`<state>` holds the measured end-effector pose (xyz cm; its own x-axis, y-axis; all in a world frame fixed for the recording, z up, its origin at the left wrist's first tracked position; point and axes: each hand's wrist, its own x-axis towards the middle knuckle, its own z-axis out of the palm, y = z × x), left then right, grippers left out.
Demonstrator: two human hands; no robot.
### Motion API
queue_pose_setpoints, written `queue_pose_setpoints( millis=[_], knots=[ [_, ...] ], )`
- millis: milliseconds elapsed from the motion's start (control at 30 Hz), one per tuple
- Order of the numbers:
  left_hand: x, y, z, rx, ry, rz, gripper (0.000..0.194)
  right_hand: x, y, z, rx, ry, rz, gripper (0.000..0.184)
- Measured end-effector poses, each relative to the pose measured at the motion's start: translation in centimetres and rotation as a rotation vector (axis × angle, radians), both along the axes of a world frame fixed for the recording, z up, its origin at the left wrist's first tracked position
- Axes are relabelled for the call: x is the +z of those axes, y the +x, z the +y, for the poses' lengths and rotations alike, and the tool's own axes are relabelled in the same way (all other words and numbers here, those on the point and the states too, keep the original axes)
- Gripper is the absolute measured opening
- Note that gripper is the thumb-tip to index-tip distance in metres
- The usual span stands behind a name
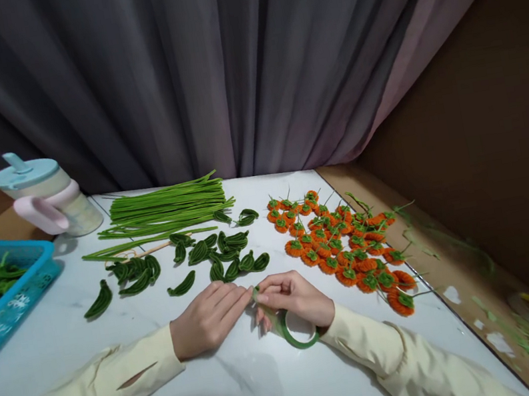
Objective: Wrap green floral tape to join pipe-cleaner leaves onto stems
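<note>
Grey pleated curtain [192, 68], across the far side. White table [271, 393], marbled, cut off at the near edge. Blue basket [12, 325], left, cropped, holding leafy greens. Lidded tumbler [79, 212], far left, pink handle. Green stems [167, 207], bundled, lying left to right. Orange pieces [294, 248], green-centred, grouped right; dark green pieces [182, 284], mid-left. Left hand [209, 321]: fingers extended together, tips at the small green piece, thumb hidden, grip undetermined. Right hand [301, 296]: thumb and forefinger pinching that piece. Tape roll [303, 344], green, near centre, just under the right hand, open face upward, translucent strip angling far-left toward the fingertips. Small green piece [255, 290], between the hands, mostly covered; long axis unreadable.
</note>
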<state>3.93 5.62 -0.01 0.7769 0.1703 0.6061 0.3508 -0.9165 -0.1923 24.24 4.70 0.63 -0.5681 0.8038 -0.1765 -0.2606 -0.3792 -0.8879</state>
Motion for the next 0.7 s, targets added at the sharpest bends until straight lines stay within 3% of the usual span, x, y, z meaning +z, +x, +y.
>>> queue_pose_setpoints(
  millis=[200,333,600,700],
  knots=[
    [0.2,0.1,0.1,-0.002,-0.011,0.006,0.025,-0.3,-0.1,0.0,-0.025,0.031,-0.025,0.03],
    [0.2,0.2,0.0,0.006,-0.109,-0.012,0.025,-0.1,0.0,0.1,-0.039,0.046,-0.054,0.03],
    [1.1,0.8,-0.5,0.03,-0.66,-0.203,0.017,0.0,-0.1,0.2,-0.048,0.066,-0.061,0.029],
    [1.2,1.0,-0.7,0.069,-0.791,-0.279,0.017,0.1,-0.1,0.2,-0.05,0.046,-0.061,0.029]
  ],
)
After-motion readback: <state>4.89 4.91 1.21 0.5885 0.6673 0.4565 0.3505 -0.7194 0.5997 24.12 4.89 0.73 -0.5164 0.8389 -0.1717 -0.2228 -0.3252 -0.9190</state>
